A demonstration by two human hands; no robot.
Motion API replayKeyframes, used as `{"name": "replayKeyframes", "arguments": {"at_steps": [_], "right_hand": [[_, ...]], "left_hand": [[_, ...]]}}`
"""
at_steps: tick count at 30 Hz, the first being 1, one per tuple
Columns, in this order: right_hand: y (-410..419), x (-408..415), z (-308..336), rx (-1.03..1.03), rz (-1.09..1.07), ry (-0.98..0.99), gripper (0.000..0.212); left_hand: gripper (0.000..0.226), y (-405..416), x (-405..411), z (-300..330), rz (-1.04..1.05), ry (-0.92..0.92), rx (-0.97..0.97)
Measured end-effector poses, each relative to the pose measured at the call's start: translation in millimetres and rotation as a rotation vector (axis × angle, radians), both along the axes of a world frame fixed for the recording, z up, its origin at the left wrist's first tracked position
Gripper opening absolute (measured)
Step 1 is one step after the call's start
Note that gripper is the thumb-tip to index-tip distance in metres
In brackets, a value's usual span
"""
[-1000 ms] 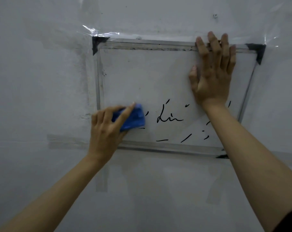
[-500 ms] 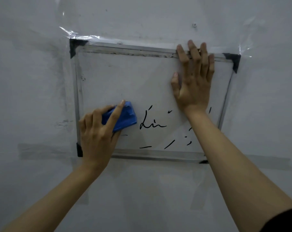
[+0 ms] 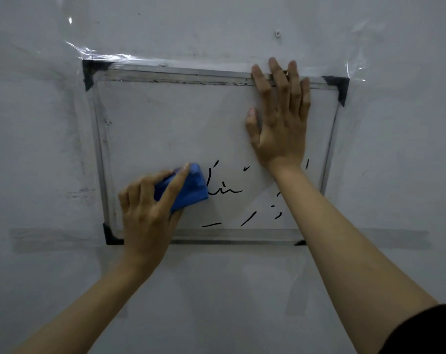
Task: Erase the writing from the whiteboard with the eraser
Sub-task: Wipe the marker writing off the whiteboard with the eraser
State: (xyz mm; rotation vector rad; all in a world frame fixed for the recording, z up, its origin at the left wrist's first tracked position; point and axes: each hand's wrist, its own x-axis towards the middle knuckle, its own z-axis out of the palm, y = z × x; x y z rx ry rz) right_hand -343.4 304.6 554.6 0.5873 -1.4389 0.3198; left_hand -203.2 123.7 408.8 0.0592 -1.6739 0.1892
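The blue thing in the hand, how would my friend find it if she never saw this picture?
Look at the metal-framed whiteboard taped to the grey wall. Near its lower left, the left hand presses a crumpled blue cloth eraser against the board. It is the only bright blue thing there, just left of the black pen marks.

The only marks that could be writing are black marker strokes on the whiteboard (image 3: pixel 170 129), in its lower right part. The clearest is a cursive scrawl (image 3: pixel 223 189) just right of the blue eraser (image 3: pixel 188 190); it looks like "Lin", but that reading is unsure, and its left end touches the eraser's edge. Above it sit 2 short ticks. Below lie a short dash (image 3: pixel 211 224), a slanted stroke (image 3: pixel 248 218) and a few dots. None of these forms a readable word, number, brand or label.
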Motion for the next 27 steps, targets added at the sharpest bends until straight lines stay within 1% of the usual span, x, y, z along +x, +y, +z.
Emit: {"name": "replayKeyframes", "arguments": {"at_steps": [2,4,5,7,8,9,12,14,15,18,19,20,23,27], "right_hand": [[0.2,-0.3,0.6,0.006,0.005,-0.004,0.057],[0.0,0.0,0.0,0.008,0.007,-0.007,0.057],[-0.2,0.1,-0.5,0.008,0.005,-0.007,0.057],[0.5,0.2,-1.2,0.008,0.001,0.000,0.057],[0.9,0.5,-1.2,0.008,0.001,0.003,0.057],[1.2,0.9,-1.2,0.007,0.003,0.006,0.057],[1.6,2.0,-0.3,0.011,0.014,-0.004,0.057],[1.9,2.0,-1.1,0.014,0.012,-0.015,0.057],[1.9,2.2,-1.4,0.013,0.011,-0.014,0.057],[1.4,2.5,-1.1,0.010,0.022,0.000,0.057],[0.9,2.4,-0.5,0.007,0.028,0.004,0.057],[0.7,2.3,-0.2,0.006,0.033,0.007,0.057],[2.2,2.8,-2.0,0.009,0.027,-0.008,0.057],[5.2,10.7,-0.1,0.036,0.034,-0.060,0.056]], "left_hand": [[0.077,-4.2,2.7,-1.9,-0.015,-0.064,-0.116],[0.075,-12.6,5.0,7.7,-0.013,-0.052,-0.138],[0.072,-15.7,5.0,13.4,-0.015,-0.024,-0.089],[0.072,-15.4,4.6,18.5,-0.038,0.032,0.070],[0.073,-12.0,4.9,15.2,-0.047,0.043,0.113],[0.074,-8.1,5.7,7.2,-0.046,0.029,0.107],[0.084,-5.4,10.1,-22.8,-0.028,-0.094,-0.076],[0.084,-12.7,13.4,-19.8,-0.030,-0.119,-0.124],[0.081,-15.7,12.5,-11.6,-0.034,-0.089,-0.089],[0.073,-18.0,7.8,18.7,-0.093,0.040,0.191],[0.072,-16.5,6.1,22.7,-0.089,0.065,0.241],[0.071,-15.3,4.6,21.7,-0.061,0.077,0.232],[0.073,-19.6,1.9,7.7,0.012,0.043,0.042],[0.077,-25.0,6.5,9.4,0.005,0.020,0.007]]}}
